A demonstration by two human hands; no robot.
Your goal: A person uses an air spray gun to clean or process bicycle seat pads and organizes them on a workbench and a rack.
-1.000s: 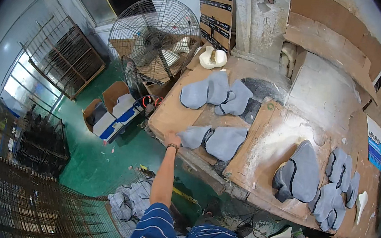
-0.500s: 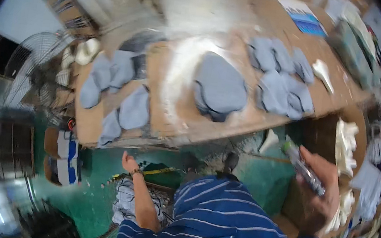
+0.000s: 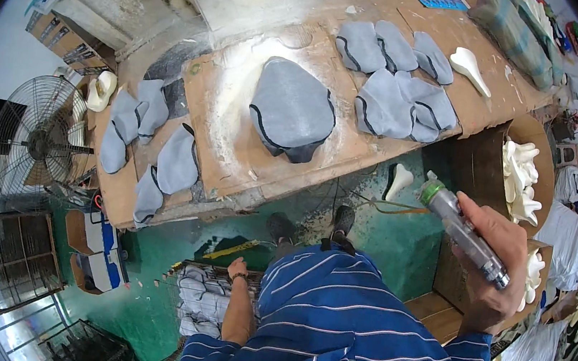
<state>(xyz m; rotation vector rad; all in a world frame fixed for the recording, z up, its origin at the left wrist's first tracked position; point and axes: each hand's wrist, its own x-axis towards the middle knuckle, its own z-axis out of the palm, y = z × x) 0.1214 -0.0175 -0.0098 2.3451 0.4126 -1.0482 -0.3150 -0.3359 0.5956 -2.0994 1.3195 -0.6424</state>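
My right hand (image 3: 494,242) is closed around a clear, tube-shaped tool (image 3: 467,231) with a green collar, held above the floor to the right of my body. The tool's exact kind cannot be made out. My left hand (image 3: 238,268) hangs loosely with nothing seen in it, near a crate of stacked grey pieces (image 3: 206,300). In front of me, a large grey saddle-shaped cover (image 3: 292,105) with black edging lies on cardboard dusted with white powder (image 3: 229,112). Smaller grey covers lie on the table to its left (image 3: 179,160) and right (image 3: 385,102), touching neither hand.
A cream saddle-shaped piece (image 3: 470,69) lies at the table's right, and another (image 3: 398,182) below its edge. Cardboard boxes (image 3: 479,160) of cream pieces stand on the right. A caged fan (image 3: 39,143) is at left; a green bag (image 3: 516,35) lies at the far right.
My view has shifted, so the table sits higher and further left. My left hand has lowered toward my body beside the crate. The tool stays in my right hand.
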